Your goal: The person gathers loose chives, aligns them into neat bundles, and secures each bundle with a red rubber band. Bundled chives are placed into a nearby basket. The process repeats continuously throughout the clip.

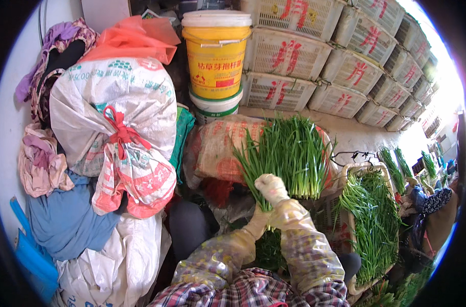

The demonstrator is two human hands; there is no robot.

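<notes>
My left hand (259, 221), in a pale glove, is closed around the lower stalks of a bunch of long green leafy stems (256, 188), perhaps garlic chives. Just above it, my right hand (271, 188), gloved too, is at the right side of the same bunch with its fingers curled; whether it grips any stems cannot be told. Beyond my hands a thick pile of the same greens (296, 153) lies on a stuffed woven sack (221, 147), pale cut ends towards me. Loose greens lie low between my knees, partly hidden by my forearms.
At the right stands a plastic crate (351, 230) full of greens, with a co-worker (440, 215) beyond it. Stacked crates (290, 53) line the back. A yellow bucket (217, 61) stands on another bucket. A tied white sack (114, 111) and cloths (70, 218) fill the left.
</notes>
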